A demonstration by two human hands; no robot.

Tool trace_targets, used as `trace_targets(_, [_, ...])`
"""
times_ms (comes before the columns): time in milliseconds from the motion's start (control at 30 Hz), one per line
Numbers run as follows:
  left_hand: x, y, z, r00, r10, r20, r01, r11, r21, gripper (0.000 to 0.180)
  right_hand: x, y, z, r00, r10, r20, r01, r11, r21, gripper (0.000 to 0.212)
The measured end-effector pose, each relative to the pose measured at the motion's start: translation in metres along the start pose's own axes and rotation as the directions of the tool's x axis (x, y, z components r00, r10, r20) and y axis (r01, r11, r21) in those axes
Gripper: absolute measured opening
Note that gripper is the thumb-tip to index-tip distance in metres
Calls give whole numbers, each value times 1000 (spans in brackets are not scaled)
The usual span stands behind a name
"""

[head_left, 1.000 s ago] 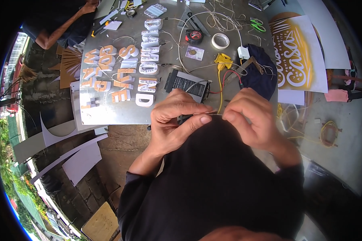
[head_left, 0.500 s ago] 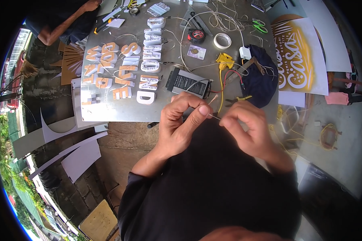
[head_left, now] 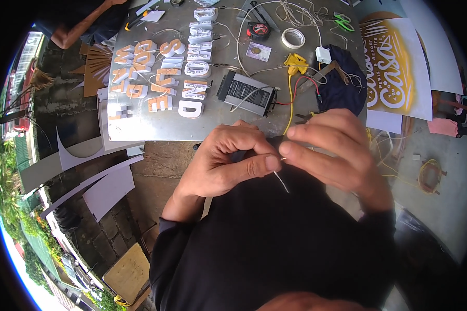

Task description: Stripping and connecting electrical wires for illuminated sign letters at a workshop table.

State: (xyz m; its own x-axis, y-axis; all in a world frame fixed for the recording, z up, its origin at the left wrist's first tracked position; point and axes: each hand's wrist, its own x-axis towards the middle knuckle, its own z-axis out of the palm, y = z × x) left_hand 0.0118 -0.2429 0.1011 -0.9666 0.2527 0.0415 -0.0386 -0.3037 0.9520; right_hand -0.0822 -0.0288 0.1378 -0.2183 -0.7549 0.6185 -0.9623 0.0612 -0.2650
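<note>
Both hands up close together, just off the worktop's (head_left: 145, 132) near edge, in front of the dark-clothed torso. Left hand (head_left: 225, 158): forearm angles up from lower left, sleeve ending before the wrist, thumb stretched out to the right, index finger curled over, the other fingers folded behind. Grip narrow, thumb and index pinching a thin pale wire (head_left: 281, 182). Wire sits between the hands; one end hangs below the left thumb tip, slanting down to the right, and a short bright bit shows at the right fingertips. Right hand (head_left: 332, 147): forearm up from lower right, back of hand upward, fingers reaching left, index and thumb nearly meeting the left thumb. Fingertips at the wire; can't tell if they're closed on it.

On the worktop: grey-and-black power unit (head_left: 248, 93) near the middle of the near edge; yellow connector (head_left: 296, 64) to its right; dark blue cloth (head_left: 342, 85) along the right edge, close to the near right corner; white tape roll (head_left: 293, 38) and red-and-black tape measure (head_left: 258, 30) farther in; block letters (head_left: 192, 108) in columns over the left half. Another person's arm (head_left: 85, 27) by the far left corner.
</note>
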Motion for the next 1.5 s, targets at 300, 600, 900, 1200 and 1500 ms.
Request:
trace_targets(300, [2, 4, 31, 987, -118, -111, 120, 993, 13, 8, -17, 12, -13, 998, -68, -8, 68, 989, 135, 20])
trace_targets(600, [20, 3, 61, 981, 120, -150, 8, 753, 658, 13, -48, 29, -25, 999, -36, -7, 36, 990, 140, 16])
trace_targets(900, [34, -14, 90, 854, 462, 239, -175, -178, 968, 24, -71, 37, -34, 900, 389, 198, -436, 794, 422, 16])
trace_targets(1200, [54, -8, 99, 960, 281, 14, -99, 289, 952, 23, -107, 58, -58, 545, 506, 668, -757, -45, 652, 44])
trace_targets(1500, [81, -14, 108, 955, -290, -56, 283, 953, -112, 6, -102, 81, -86, 941, -332, -65, 333, 943, 4, 42])
